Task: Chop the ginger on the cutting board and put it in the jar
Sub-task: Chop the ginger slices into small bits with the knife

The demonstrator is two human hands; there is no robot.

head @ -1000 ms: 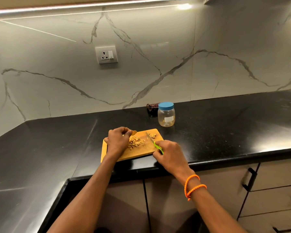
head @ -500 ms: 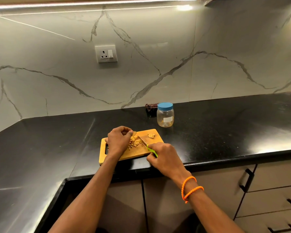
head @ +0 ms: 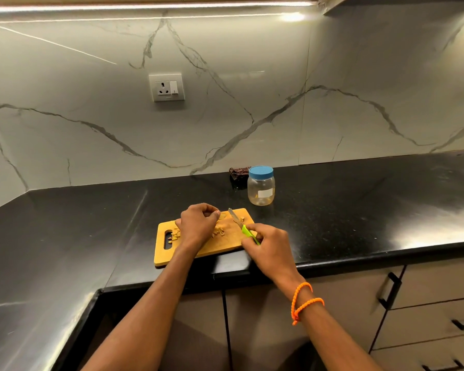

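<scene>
We're pinching the ginger [head: 221, 216] w/ left hand [head: 197, 226] on the board [head: 225, 243], right hand [head: 269, 243] gripping the knife [head: 242, 226]. We're keeping fingertips curled back. Jar [head: 261, 189] is sitting capped behind.

A single wide-angle view from the person's head looks forward and down across the black counter [head: 359, 210] toward the marble wall [head: 252, 103], near enough that both forearms reach in from the bottom edge

The left hand [head: 197, 224] hides part of the chopped ginger [head: 220, 231]; the right hand [head: 268, 243] covers most of the knife [head: 239, 223] handle.
</scene>
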